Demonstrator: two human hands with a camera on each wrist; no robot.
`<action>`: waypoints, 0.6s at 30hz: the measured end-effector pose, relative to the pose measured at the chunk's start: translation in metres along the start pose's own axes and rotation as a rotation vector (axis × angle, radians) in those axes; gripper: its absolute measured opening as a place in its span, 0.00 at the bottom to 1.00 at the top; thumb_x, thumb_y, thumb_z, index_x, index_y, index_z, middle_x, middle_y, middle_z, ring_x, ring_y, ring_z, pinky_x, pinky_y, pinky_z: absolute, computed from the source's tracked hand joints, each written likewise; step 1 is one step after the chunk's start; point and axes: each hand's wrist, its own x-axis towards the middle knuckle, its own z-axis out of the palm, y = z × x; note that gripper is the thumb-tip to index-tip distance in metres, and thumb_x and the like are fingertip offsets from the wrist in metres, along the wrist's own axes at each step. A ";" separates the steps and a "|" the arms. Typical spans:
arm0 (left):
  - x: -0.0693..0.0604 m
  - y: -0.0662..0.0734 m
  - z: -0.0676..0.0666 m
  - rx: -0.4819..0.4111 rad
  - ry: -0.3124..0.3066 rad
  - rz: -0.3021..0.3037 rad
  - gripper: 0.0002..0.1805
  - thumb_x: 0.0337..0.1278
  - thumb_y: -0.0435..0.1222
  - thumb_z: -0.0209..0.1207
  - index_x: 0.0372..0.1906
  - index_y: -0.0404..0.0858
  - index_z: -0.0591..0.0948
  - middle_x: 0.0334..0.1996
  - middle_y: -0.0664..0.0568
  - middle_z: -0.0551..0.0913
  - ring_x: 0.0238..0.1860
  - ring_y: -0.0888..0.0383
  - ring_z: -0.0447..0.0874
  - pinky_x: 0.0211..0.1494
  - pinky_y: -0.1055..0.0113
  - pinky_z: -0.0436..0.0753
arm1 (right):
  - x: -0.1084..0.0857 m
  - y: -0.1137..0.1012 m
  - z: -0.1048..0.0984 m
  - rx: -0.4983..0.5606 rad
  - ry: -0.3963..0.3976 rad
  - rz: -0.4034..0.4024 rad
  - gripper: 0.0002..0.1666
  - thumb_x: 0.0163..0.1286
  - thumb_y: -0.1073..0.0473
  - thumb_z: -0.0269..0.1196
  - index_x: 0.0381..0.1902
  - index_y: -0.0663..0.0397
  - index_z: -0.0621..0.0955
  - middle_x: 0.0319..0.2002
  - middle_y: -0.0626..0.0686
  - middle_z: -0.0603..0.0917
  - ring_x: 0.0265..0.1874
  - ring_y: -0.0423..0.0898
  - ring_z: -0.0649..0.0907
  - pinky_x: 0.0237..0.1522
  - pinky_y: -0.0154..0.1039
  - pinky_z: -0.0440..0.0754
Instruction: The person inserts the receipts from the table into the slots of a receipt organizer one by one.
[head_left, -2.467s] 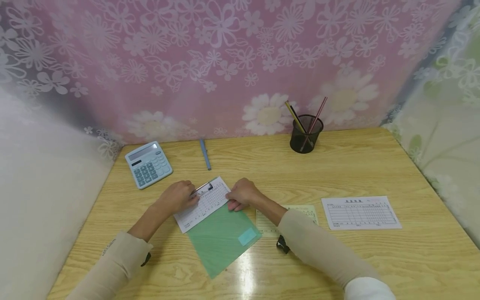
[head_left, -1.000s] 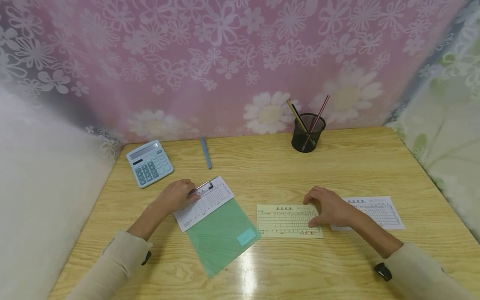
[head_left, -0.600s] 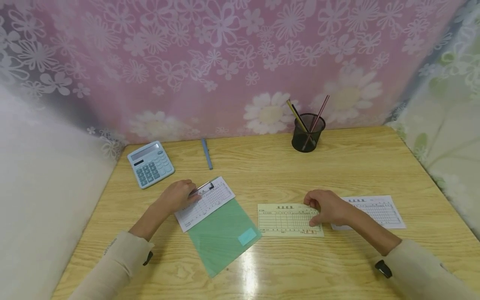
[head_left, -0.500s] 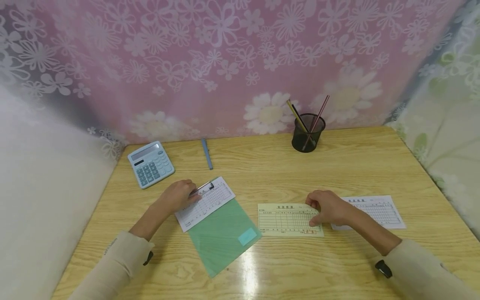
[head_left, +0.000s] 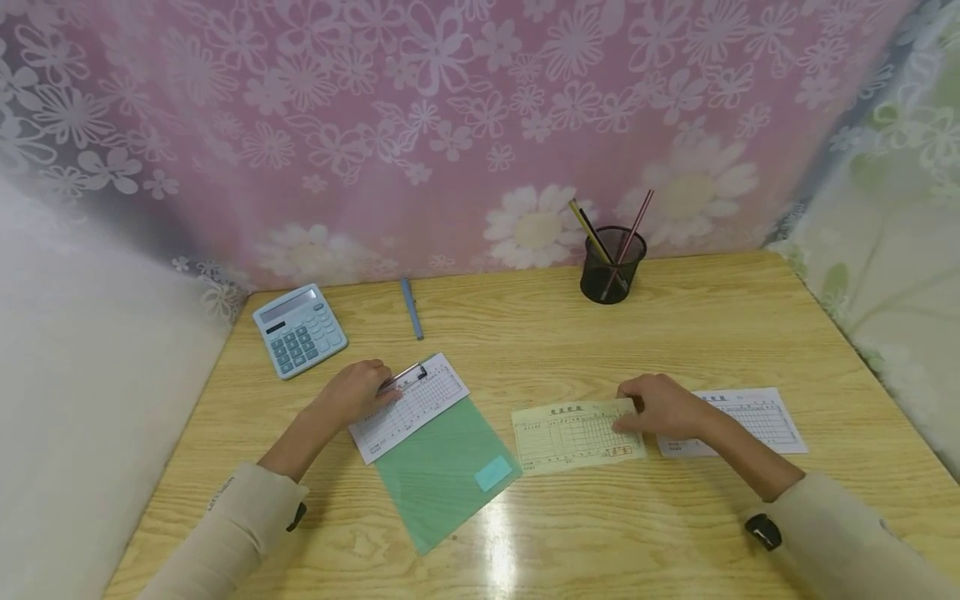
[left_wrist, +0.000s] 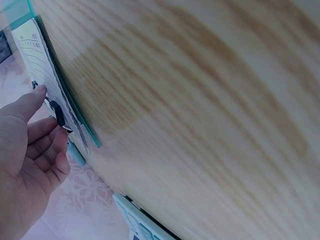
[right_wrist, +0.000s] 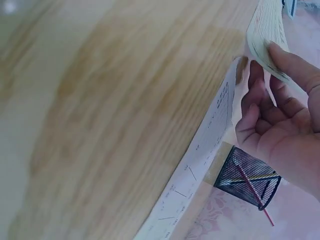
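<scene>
In the head view a green clip folder (head_left: 442,471) lies angled on the table, with a white printed form (head_left: 420,406) across its upper part. My left hand (head_left: 360,392) grips the metal clip (head_left: 405,377) at the folder's top edge; the left wrist view shows thumb and curled fingers at the clip (left_wrist: 56,111). To the right, my right hand (head_left: 663,407) pinches a yellow receipt slip (head_left: 570,437) by its right end. Thumb and fingers hold the slip (right_wrist: 267,37) raised and bent in the right wrist view. Part of another white form (head_left: 757,419) is hidden behind the right hand.
A light blue calculator (head_left: 300,331) sits at the left back, with a blue pen (head_left: 412,308) right of it. Near the back wall stands a black mesh cup (head_left: 613,271) holding several pencils. Patterned cloth (head_left: 480,142) hangs along the table's back edge.
My right hand has left the form on the folder and gone right to the yellow slip, whose right end is now lifted and tilted. My left hand stays at the clip.
</scene>
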 end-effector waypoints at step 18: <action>0.001 0.000 -0.001 0.000 0.005 0.004 0.12 0.57 0.43 0.63 0.33 0.37 0.82 0.28 0.52 0.80 0.26 0.61 0.76 0.33 0.66 0.77 | 0.004 0.001 0.001 0.243 0.021 0.078 0.16 0.72 0.52 0.55 0.29 0.57 0.67 0.10 0.44 0.64 0.07 0.40 0.70 0.13 0.30 0.65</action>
